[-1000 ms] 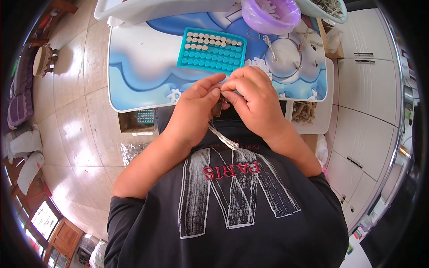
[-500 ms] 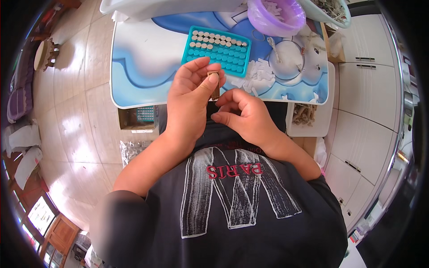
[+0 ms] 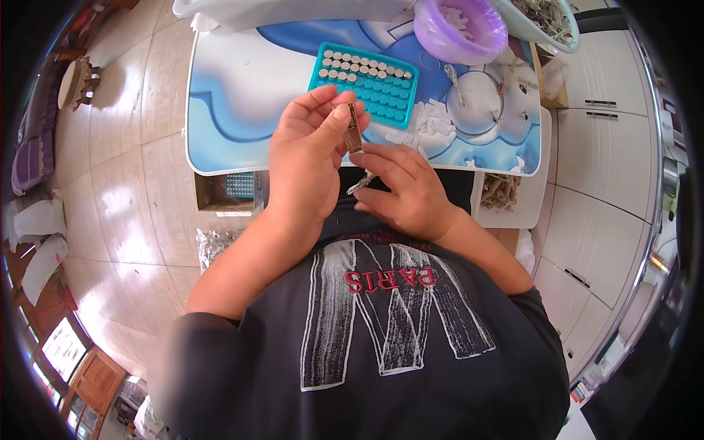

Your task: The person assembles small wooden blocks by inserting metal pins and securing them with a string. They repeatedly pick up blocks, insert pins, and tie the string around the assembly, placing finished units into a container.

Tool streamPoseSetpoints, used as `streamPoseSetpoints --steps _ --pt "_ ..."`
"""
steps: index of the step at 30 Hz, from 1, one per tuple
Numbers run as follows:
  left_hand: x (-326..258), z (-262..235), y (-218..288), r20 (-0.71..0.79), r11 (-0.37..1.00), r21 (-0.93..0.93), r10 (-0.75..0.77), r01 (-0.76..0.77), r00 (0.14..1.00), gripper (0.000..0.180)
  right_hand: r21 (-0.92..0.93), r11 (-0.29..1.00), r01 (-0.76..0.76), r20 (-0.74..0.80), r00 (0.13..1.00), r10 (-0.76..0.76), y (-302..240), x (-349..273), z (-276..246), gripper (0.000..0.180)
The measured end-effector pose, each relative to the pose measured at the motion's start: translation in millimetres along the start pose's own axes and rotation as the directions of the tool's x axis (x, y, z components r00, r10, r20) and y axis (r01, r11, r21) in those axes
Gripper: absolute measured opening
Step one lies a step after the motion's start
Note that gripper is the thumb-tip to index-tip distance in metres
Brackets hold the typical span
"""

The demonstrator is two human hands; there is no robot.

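Note:
My left hand [image 3: 312, 136] is closed, pinching a narrow brown-and-gold strip [image 3: 354, 126] with dark marks between thumb and fingers. Below it, my right hand [image 3: 407, 180] has its fingertips at the strip's lower end. Between the thumb and fingers of that right hand is a small silvery, twisted-looking piece [image 3: 361, 182], too small to name surely. Just beyond my left fingers lies a teal tray [image 3: 320, 79] with rows of round wells. Pale round discs [image 3: 354, 66] sit in its far rows, and the near wells show teal. White paper slips [image 3: 427, 121] are heaped beside the tray.
The blue-and-white table [image 3: 235, 81] has its near edge under my hands. A purple plastic-lined basin [image 3: 440, 51] and a pale green basin [image 3: 565, 37] stand at the far right. Below the edge are a cardboard box [image 3: 213, 198] and a bin of brownish bundles [image 3: 499, 189].
The brown strip has risen and turned, showing more of its marked face. My right fingers have come up to its lower end, and the silvery piece now shows in them.

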State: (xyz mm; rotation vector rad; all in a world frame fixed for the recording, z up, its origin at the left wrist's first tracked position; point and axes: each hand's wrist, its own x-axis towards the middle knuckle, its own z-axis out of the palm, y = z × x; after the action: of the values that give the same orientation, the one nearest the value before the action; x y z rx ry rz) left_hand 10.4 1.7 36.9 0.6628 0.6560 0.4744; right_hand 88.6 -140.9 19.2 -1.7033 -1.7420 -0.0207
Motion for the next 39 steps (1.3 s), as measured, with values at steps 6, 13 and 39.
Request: streamPoseSetpoints --steps 6,13,39 --pt "-2 1 -2 0.016 0.998 0.055 0.022 -0.023 1.0 0.027 0.07 0.973 -0.219 -0.167 0.959 0.228 -3 10 -12 0.027" --pt "-2 4 -3 0.05 0.996 0.075 0.039 -0.043 0.998 0.027 0.211 0.924 -0.319 -0.205 0.91 0.361 -4 22 5 0.021" --pt "-4 2 -3 0.047 0.998 -0.039 -0.057 0.059 0.997 0.022 0.656 0.57 -0.495 0.012 0.762 0.648 -10 12 14 0.013"
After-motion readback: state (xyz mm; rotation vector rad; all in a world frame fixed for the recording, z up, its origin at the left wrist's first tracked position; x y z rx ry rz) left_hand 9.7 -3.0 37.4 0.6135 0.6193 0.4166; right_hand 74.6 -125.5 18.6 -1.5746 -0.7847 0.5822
